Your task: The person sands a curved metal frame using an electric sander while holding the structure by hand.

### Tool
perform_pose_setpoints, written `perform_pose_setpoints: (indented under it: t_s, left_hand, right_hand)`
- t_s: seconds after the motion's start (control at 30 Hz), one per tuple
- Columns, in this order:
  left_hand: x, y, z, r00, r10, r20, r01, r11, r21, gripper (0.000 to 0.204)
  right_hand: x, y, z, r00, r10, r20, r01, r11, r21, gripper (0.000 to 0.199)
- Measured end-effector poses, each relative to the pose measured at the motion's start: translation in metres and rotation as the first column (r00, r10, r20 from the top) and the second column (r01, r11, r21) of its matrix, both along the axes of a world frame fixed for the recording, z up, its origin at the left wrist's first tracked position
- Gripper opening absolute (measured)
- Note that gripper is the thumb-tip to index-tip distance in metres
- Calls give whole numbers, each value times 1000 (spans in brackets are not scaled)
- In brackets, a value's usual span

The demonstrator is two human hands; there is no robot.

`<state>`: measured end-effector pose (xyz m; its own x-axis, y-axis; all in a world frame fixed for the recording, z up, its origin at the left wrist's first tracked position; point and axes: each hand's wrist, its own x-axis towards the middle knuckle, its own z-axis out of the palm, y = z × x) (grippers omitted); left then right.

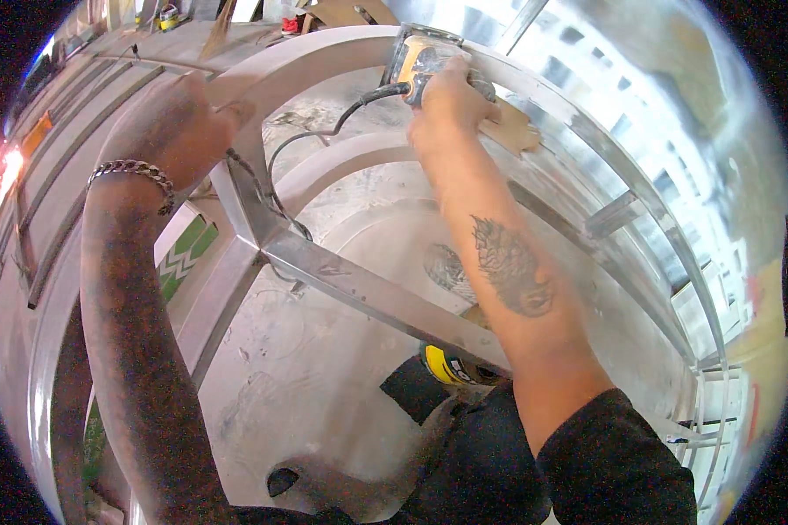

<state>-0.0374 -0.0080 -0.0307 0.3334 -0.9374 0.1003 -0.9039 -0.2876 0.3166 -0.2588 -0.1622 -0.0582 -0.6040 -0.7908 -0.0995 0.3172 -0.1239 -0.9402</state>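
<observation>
My right hand (451, 101) is wrapped over a yellow and black corded power sander (418, 66), which rests at the far edge of a pale curved frame (315, 57). A dark cord (324, 133) runs from the sander down and loops beside a metal strut (350, 284). At the left, my left hand (179, 127) is closed over the curved frame, its thumb toward the inner side. Its fingers are partly hidden and slightly blurred. The sander's underside is out of sight.
Metal bars (87, 131) lie at the left, with a bright glare beyond. Below me sit a yellow and black round container (446, 363) and a black square sheet (414, 389). Green and white packaging (186, 249) shows under my left arm. Shiny curved rails (622, 149) run down the right.
</observation>
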Motion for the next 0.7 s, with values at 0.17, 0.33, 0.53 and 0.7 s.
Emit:
perform_pose_setpoints:
  t_s: [0.17,0.33,0.53,0.7]
  left_hand:
    - [2,-4,-1,980,-16,197,20,1000,-17,79]
    - [-5,5,-6,989,3,145,44,947,-320,62]
    - [5,4,0,992,-103,74,117,969,-219,57]
    - [8,-9,-10,971,-103,214,113,993,-34,51]
  right_hand:
    - [-7,1,2,1000,19,7,-19,1000,12,91]
    - [-5,2,2,998,19,52,-18,1000,-16,89]
    - [-1,7,-2,995,75,-59,-80,993,-89,84]
    - [-9,-8,-7,998,50,29,-50,999,-22,87]
